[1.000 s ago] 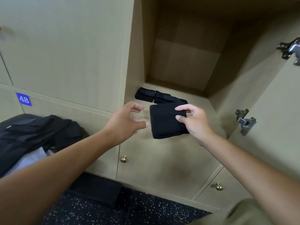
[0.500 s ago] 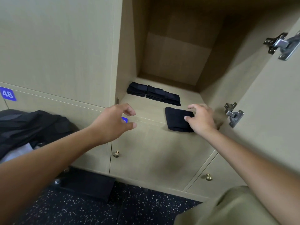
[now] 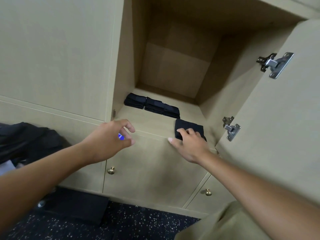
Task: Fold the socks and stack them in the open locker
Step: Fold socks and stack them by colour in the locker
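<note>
The folded black sock [image 3: 188, 126] sits on the floor of the open locker [image 3: 155, 125], right at the front edge, and the right hand [image 3: 189, 144] lies over its near side, fingers spread fairly flat on the cloth and thumb stuck out to the left, pressing it down, not pinching. It looks a neat, squarish, thick dark bundle. Beyond the hand, deeper in, a row of folded socks [image 3: 152, 105] already lines the floor, so much of the job seems done; this one looks placed but apart from the row, perhaps still to be squared up. The left hand [image 3: 110, 140] hovers off to the side, outside the locker, fingers loosely curled and holding nothing. Further left lies a dark bag [image 3: 26, 141].
</note>
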Motion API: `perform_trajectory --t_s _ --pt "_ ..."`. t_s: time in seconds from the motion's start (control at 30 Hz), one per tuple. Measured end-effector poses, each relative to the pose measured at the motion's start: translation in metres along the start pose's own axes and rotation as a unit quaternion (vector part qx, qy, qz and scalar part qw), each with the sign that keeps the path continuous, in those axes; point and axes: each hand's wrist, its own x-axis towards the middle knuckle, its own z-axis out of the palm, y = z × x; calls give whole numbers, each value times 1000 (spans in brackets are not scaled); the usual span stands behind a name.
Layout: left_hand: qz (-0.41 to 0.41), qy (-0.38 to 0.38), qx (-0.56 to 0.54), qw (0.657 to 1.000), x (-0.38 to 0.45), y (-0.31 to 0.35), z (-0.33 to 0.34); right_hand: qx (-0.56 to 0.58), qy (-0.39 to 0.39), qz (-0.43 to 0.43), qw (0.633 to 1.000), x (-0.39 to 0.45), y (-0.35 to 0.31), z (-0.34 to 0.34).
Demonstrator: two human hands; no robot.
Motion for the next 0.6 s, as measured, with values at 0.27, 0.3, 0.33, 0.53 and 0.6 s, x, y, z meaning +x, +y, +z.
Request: perform_trajectory --t_s 0.27,0.3,0.33,0.53,0.6 --pt "20 -16 30 999 -7 0 -4 37 -18 53 998 18 28 7" --pt "21 -18 38 999 -8 1 -5 44 -22 57 997 22 32 9" --pt "21 -22 51 998 -9 0 -5 49 -28 60 997 27 35 10" --pt "31 -39 88 995 -8 -10 -4 75 -30 54 995 57 45 12" --pt "31 -35 76 996 -7 -13 -4 67 -32 44 996 66 49 14"
